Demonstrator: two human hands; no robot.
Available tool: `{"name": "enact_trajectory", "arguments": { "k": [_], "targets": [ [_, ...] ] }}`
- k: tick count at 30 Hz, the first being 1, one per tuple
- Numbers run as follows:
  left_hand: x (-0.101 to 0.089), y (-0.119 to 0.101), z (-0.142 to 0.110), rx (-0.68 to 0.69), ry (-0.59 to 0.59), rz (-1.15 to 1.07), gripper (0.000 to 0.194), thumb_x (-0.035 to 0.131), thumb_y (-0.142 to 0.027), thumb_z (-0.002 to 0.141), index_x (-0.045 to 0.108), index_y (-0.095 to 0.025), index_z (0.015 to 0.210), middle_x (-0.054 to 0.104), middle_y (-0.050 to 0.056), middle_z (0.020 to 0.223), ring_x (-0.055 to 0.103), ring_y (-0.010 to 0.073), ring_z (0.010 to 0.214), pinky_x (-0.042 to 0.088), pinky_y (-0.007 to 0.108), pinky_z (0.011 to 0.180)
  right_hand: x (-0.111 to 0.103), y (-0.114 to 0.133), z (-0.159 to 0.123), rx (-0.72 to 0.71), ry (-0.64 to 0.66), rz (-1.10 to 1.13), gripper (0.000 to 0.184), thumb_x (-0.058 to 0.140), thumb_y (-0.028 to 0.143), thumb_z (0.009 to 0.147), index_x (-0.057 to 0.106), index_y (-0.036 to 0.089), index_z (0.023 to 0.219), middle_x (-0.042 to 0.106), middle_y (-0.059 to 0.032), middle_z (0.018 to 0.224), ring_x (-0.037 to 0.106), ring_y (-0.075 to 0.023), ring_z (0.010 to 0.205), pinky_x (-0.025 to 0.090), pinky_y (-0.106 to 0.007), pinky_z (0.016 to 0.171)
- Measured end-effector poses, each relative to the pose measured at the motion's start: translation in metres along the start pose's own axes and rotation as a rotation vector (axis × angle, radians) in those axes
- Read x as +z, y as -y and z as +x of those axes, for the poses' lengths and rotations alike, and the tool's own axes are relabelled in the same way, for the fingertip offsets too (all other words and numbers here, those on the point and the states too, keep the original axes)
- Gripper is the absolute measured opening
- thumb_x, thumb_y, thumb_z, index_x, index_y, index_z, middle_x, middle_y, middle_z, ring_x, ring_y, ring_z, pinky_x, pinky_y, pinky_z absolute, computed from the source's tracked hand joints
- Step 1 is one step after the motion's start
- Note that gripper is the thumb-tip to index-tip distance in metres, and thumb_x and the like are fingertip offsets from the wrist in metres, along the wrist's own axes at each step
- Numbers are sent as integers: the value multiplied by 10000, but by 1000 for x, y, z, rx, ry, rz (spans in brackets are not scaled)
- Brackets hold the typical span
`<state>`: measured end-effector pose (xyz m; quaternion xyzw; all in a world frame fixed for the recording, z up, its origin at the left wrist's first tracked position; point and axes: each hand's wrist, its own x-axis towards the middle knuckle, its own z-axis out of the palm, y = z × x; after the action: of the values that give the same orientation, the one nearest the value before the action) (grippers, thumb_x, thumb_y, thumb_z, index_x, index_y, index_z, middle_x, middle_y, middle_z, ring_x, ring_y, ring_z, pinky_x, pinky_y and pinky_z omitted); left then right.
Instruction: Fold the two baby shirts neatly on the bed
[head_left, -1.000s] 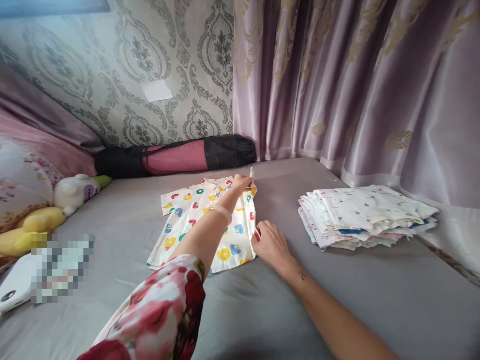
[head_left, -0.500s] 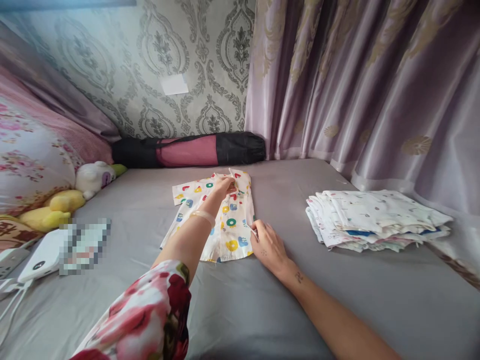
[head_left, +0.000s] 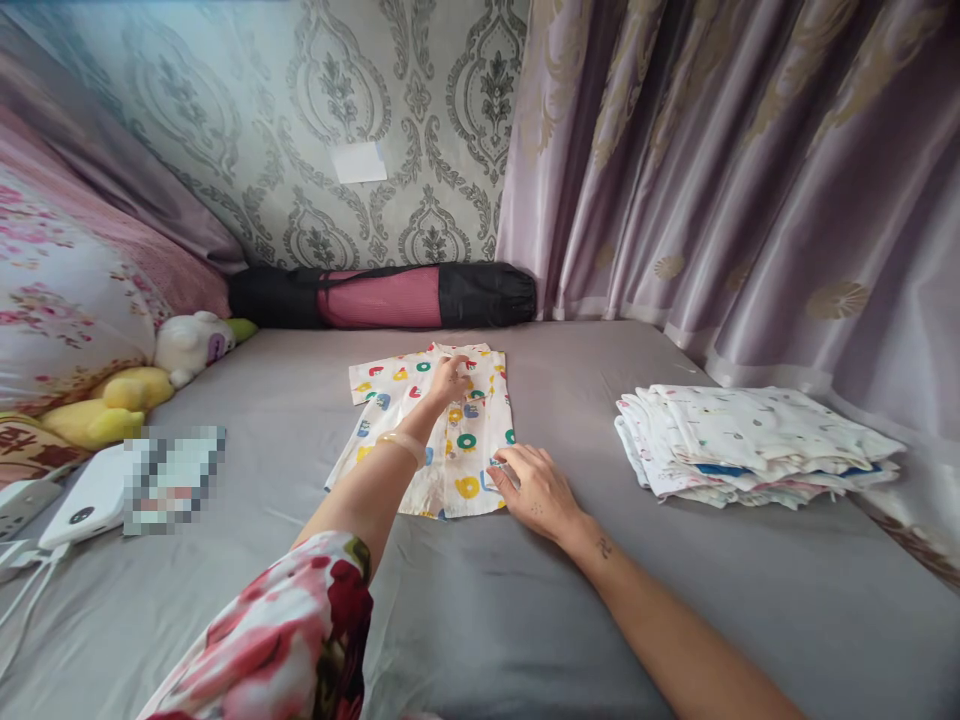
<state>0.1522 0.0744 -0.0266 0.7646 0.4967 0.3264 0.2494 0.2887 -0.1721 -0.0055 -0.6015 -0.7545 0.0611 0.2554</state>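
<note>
A small white shirt (head_left: 465,445) printed with coloured shapes lies flat on the grey bed sheet (head_left: 525,610), its right side folded in over the middle. My left hand (head_left: 448,381) rests on the shirt near the collar, fingers pressed down on the cloth. Flat on the shirt's lower right edge lies my right hand (head_left: 534,488), fingers stretched out. A floral sleeve covers my left upper arm.
A stack of folded pale garments (head_left: 750,440) sits to the right by the purple curtain (head_left: 750,180). A black and pink roll bag (head_left: 382,296) lies along the wall. Plush toys (head_left: 150,385), a pillow and white devices (head_left: 79,505) are at the left.
The shirt's right sleeve and side were folded inward over its middle. My left hand moved from the right shoulder to the collar area; my right hand slid onto the lower edge.
</note>
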Motion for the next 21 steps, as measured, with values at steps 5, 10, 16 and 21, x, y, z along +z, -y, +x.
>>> {"name": "enact_trajectory", "arguments": {
  "k": [5, 10, 16, 21],
  "targets": [
    [-27, 25, -11, 114, -7, 359, 424, 550, -201, 840, 582, -201, 1263, 549, 116, 1266, 532, 279, 1182, 411, 447, 1047, -1, -8, 3, 41, -21, -16, 221, 441, 328, 1002, 632, 218, 1023, 691, -49, 1014, 617, -189, 950, 395, -300, 819],
    [-65, 51, -38, 102, 153, 581, 414, 437, -310, 947, 525, -177, 1330, 520, 140, 1378, 482, 274, 1286, 363, 395, 1096, -5, -17, 36, 80, 46, -97, 256, 396, 294, 1001, 640, 223, 1031, 687, -53, 1051, 602, -195, 1002, 398, -295, 858],
    [-64, 54, -62, 38, 218, 678, 500, 261, -390, 1013, 437, -147, 1413, 395, 152, 1520, 332, 280, 1425, 253, 456, 1162, 15, -33, 115, 152, 138, -186, 460, 253, 321, 1017, 464, 152, 1389, 438, -116, 1500, 359, -218, 1391, 269, -366, 1113],
    [-59, 49, -67, -27, 203, 671, 562, 224, -429, 1012, 377, -144, 1471, 331, 134, 1570, 254, 276, 1465, 179, 486, 1191, 41, -49, 171, 318, 291, -235, 663, 141, 437, 1011, 191, 47, 1546, 111, -128, 1632, 77, -233, 1502, 70, -409, 1206]
  ]
}}
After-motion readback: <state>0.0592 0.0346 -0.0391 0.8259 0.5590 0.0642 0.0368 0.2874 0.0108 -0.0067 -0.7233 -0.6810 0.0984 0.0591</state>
